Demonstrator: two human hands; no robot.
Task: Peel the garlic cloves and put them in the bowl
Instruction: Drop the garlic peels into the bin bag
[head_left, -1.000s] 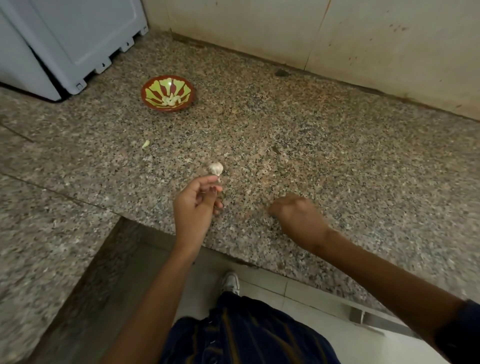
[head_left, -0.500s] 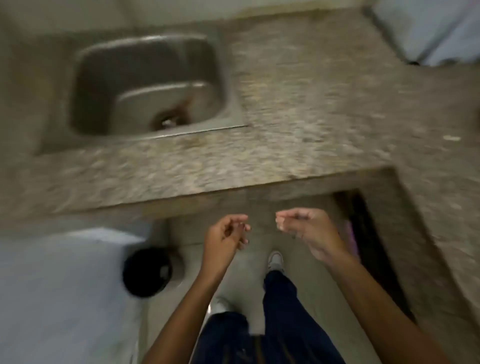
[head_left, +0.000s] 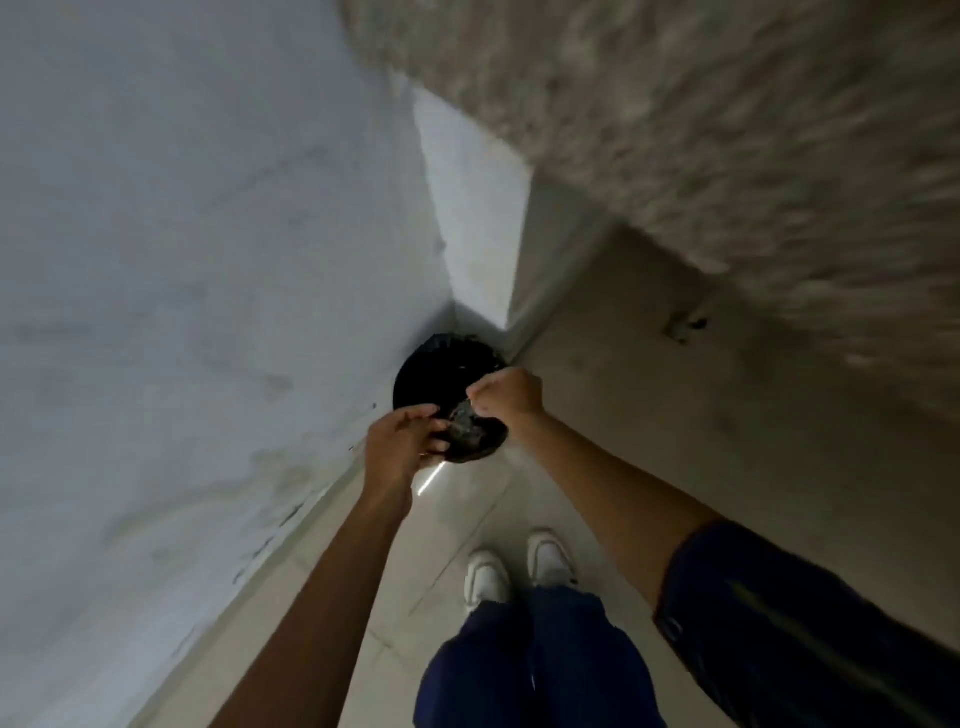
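Neither the bowl nor any garlic is in view. Both my hands hang over a round black bin (head_left: 436, 371) that stands on the floor in a corner. My left hand (head_left: 402, 441) is over the bin's near rim, its fingers stretched out toward the right. My right hand (head_left: 506, 395) is over the bin's right side with its fingers curled into a loose fist. I see nothing clearly held in either hand. Greyish scraps (head_left: 467, 423) lie inside the bin between the two hands.
A pale wall (head_left: 182, 286) fills the left side. The speckled granite counter (head_left: 727, 130) juts out at the upper right, blurred. A white pillar (head_left: 472, 208) stands behind the bin. My white shoes (head_left: 514, 566) are on the tiled floor (head_left: 457, 509) just below.
I have turned away from the counter, past the sink, to the floor corner. Both hands left the garlic on the counter and now hover over the black bin.
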